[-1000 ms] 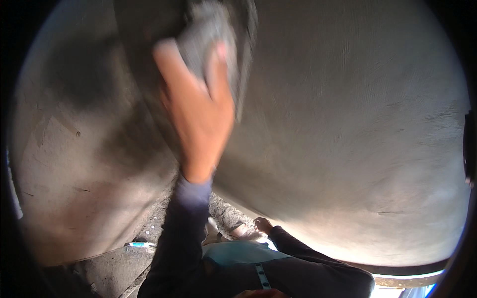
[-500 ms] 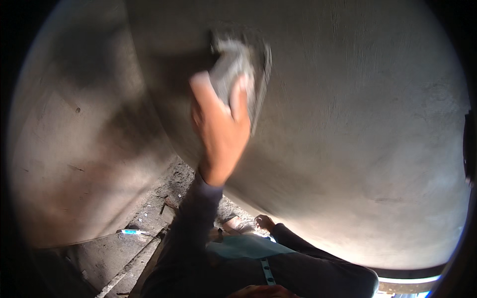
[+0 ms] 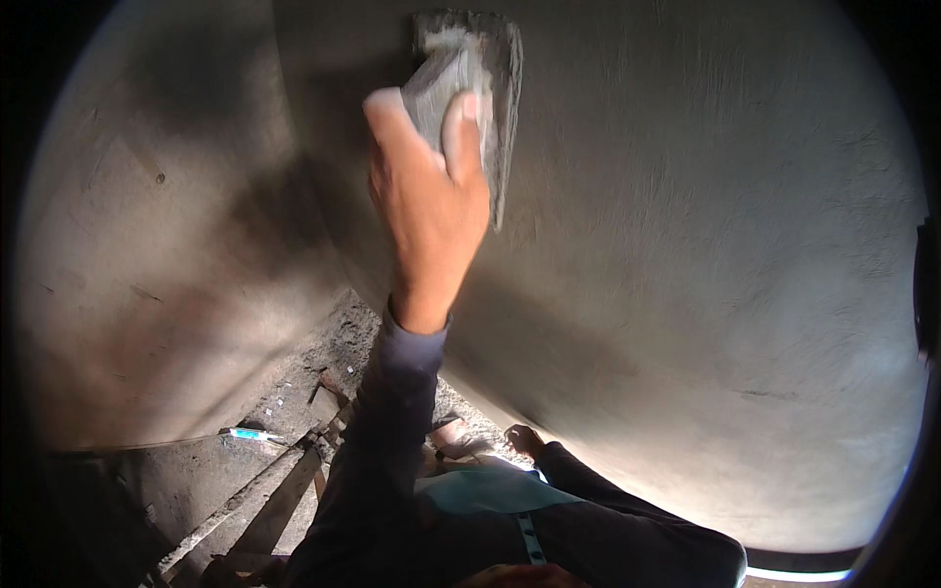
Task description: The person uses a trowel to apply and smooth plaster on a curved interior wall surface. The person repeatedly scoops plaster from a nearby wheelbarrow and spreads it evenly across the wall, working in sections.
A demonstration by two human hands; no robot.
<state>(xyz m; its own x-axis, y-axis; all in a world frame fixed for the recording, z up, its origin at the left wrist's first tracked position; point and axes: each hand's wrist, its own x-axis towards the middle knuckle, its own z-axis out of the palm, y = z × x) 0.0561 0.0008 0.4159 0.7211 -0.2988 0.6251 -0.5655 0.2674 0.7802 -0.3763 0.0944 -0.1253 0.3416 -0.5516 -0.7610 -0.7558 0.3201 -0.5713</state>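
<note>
At 12 o'clock in the view, the left hand (image 3: 431, 206) grips the handle of a grey plastering float (image 3: 504, 108), thumb along the near side. The float lies against the right-hand wall (image 3: 686, 265), its broad end toward 12 o'clock and its tapered end toward 6. This wall of smooth grey plaster spreads from 12 round to 4 o'clock and bears fine streaks. It meets the left-hand wall (image 3: 167, 294), paler and marked with shadows, along a corner at about 11 o'clock. The right hand (image 3: 523, 440) is between 5 and 6 o'clock, near the right-hand wall's lower edge; whether it is closed cannot be told. A blue-and-white object (image 3: 249, 434) lies at 8 o'clock, and wooden pieces (image 3: 279, 505) at 7.
</note>
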